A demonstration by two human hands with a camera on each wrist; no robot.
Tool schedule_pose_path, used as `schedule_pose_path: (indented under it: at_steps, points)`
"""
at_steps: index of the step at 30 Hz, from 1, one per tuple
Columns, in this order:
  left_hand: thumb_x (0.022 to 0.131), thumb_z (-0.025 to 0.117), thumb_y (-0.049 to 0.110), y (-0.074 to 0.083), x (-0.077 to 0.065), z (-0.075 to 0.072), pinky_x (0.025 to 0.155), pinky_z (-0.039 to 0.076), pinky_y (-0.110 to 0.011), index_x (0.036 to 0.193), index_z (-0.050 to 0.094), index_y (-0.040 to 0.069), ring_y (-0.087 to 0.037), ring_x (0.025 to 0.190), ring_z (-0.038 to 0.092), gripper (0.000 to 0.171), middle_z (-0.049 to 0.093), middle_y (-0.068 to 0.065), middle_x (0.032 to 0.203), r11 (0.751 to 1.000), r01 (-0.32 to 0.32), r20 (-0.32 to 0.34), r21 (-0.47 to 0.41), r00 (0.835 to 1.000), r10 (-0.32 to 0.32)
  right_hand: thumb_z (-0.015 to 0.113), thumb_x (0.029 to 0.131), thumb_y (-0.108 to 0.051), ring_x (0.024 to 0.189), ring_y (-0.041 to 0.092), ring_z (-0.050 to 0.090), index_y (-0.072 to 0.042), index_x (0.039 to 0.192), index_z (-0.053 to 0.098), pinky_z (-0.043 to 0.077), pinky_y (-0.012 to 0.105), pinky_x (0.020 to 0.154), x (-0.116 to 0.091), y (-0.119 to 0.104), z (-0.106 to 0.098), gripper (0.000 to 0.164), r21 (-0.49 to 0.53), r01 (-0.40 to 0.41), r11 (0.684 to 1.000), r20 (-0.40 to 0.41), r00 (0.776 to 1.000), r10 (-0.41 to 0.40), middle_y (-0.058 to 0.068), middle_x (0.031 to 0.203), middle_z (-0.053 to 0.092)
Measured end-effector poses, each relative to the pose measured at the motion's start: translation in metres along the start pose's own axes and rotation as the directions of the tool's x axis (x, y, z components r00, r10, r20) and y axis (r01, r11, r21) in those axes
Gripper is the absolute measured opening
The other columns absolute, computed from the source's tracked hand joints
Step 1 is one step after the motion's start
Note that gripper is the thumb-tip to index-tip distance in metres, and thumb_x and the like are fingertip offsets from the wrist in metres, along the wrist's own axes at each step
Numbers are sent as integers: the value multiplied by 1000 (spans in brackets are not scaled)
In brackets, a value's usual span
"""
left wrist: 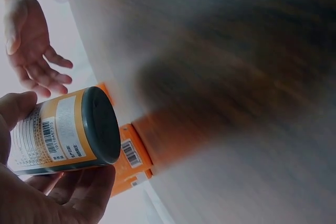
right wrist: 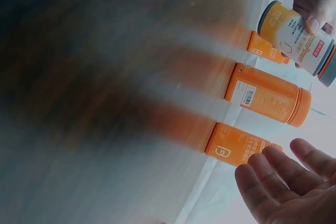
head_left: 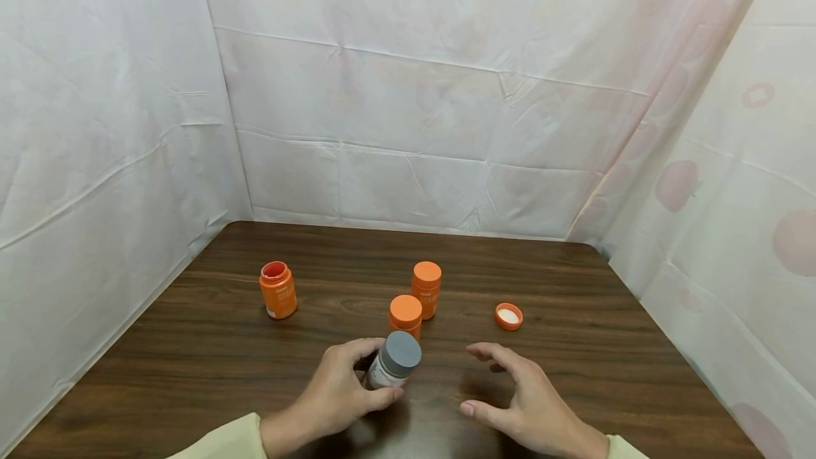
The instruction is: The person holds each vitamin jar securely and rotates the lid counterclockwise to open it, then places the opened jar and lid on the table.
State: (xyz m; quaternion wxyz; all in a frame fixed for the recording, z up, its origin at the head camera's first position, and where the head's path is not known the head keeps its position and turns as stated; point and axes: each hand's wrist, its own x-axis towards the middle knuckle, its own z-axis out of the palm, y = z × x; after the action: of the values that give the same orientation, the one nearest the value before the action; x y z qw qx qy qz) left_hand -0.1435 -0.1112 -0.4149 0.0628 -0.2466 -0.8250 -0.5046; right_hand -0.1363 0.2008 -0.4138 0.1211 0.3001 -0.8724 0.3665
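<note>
My left hand (head_left: 344,384) grips a supplement bottle with a grey screw cap (head_left: 401,354), thumb on the near side and fingers round the far side. In the left wrist view this bottle (left wrist: 58,132) shows a printed label with a barcode and a dark base, held tilted above the table. Just beyond it stands a capped orange bottle (head_left: 405,312), partly hidden by the grey cap, with another capped orange bottle (head_left: 426,289) behind. My right hand (head_left: 529,402) hovers to the right, fingers parted and slightly bent, holding nothing; the right wrist view shows these fingers (right wrist: 283,177) too.
An orange bottle without its cap (head_left: 278,291) stands at the left, its mouth upward. An orange cap (head_left: 508,316) lies at the right with its white inside facing up. The dark wooden table (head_left: 344,253) is bordered by white hanging sheets (head_left: 408,112).
</note>
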Motion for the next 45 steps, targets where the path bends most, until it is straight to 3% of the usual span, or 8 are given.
schedule_pose_path:
  at_steps: [6, 18, 30, 45]
  points:
    - [78, 92, 24, 2, 2, 5, 78, 58, -29, 117, 71, 20, -12, 94, 68, 45, 71, 9, 107, 999, -45, 19, 8, 999, 45, 89, 81, -37, 107, 16, 66, -32, 136, 57, 55, 39, 88, 1, -1, 2, 63, 20, -33, 999, 3, 999, 33, -14, 130, 64]
    - [78, 92, 26, 8, 3, 14, 76, 56, -28, 116, 72, 25, -9, 91, 66, 43, 69, 10, 104, 998, -64, 61, 11, 996, 63, 87, 84, -37, 108, 17, 65, -31, 135, 58, 55, 39, 89, 3, -5, 5, 59, 71, -42, 997, 24, 999, 40, -12, 129, 65]
    - [78, 91, 21, 14, 5, 22, 77, 55, -27, 116, 72, 24, -7, 89, 65, 43, 67, 10, 104, 998, -64, 97, -8, 993, 64, 89, 82, -31, 108, 10, 63, -28, 134, 60, 55, 35, 86, 6, -9, 8, 59, 96, 26, 995, -16, 1000, -24, -11, 125, 66]
    - [73, 93, 21, 19, 7, 32, 73, 52, -22, 108, 74, 27, 0, 82, 59, 41, 65, 15, 96, 991, -100, 81, 86, 992, 93, 88, 84, -22, 106, 15, 64, -23, 136, 60, 55, 36, 85, 7, -16, 12, 59, 197, 52, 979, -47, 998, -43, -8, 122, 67]
